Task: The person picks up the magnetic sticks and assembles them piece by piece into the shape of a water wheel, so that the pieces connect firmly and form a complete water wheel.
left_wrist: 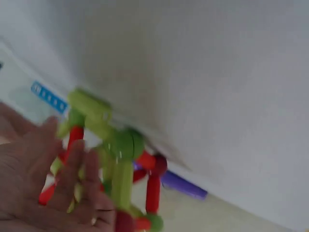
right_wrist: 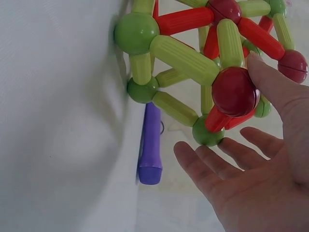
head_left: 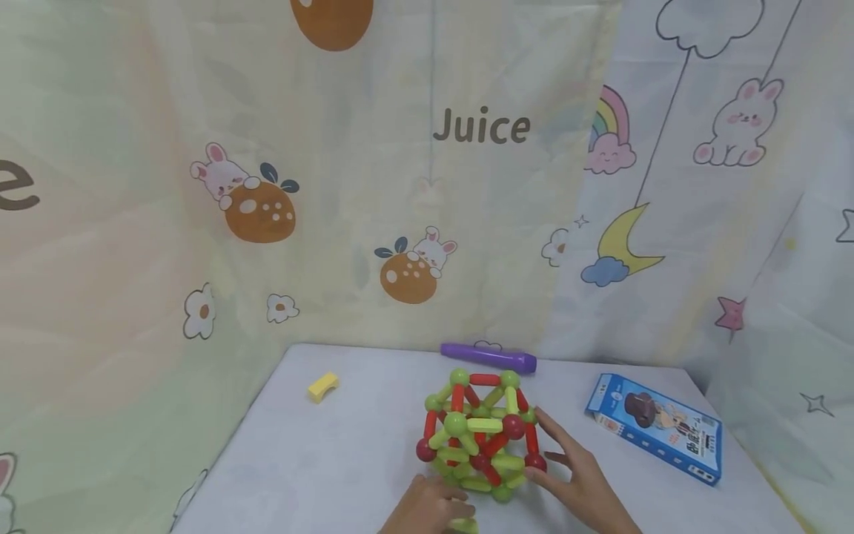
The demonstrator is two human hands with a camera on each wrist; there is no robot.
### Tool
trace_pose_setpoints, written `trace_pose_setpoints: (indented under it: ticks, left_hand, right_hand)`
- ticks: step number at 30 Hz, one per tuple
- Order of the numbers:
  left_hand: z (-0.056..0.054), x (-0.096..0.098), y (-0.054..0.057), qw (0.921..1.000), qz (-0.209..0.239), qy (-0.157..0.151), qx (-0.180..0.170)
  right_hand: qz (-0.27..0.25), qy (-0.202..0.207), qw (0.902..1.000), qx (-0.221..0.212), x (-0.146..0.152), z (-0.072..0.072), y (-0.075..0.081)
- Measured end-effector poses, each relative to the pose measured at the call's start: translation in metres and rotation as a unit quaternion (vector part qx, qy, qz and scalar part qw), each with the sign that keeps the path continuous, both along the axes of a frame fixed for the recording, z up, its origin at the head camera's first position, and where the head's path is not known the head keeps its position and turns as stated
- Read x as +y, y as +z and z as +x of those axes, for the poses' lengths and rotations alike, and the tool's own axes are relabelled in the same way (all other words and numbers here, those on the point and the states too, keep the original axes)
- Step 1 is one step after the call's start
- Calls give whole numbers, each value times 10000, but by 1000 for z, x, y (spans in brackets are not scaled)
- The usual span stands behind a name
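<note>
A frame of magnetic sticks and balls [head_left: 483,426], in lime green and red, stands on the table between both hands. My right hand [head_left: 579,482] is at its right side, fingers fairly straight and spread. Its thumb touches a red ball [right_wrist: 235,92], and its fingertips reach a green ball [head_left: 530,416]. At the near left, my left hand [head_left: 427,507] is beside a light green stick [head_left: 465,526] in front of the frame. In the left wrist view, the left fingers [left_wrist: 72,176] extend loosely along the frame's side and are not wrapped around any piece.
A purple microphone-shaped toy [head_left: 488,357] lies behind the frame at the table's back edge. A yellow arch block [head_left: 323,387] is at the back left. To the right lies a blue game box [head_left: 657,428]. A printed cloth [head_left: 347,311] hangs behind the table.
</note>
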State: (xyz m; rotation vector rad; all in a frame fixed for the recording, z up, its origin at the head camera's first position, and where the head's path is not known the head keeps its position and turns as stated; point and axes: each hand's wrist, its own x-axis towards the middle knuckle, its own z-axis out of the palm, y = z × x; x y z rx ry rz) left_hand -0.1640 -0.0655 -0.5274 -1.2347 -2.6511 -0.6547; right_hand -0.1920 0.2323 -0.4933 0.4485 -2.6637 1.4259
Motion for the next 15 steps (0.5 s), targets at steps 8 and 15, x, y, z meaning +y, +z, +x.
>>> trace_pose_setpoints:
  ticks: [8, 15]
  left_hand:
    - [-26, -36, 47, 9761, 1626, 1369, 444]
    - [-57, -61, 50, 9675, 1311, 989, -1923]
  right_hand:
    - [595, -662, 9958, 195, -1, 10, 11]
    - [873, -1522, 9821, 685, -6, 34, 32]
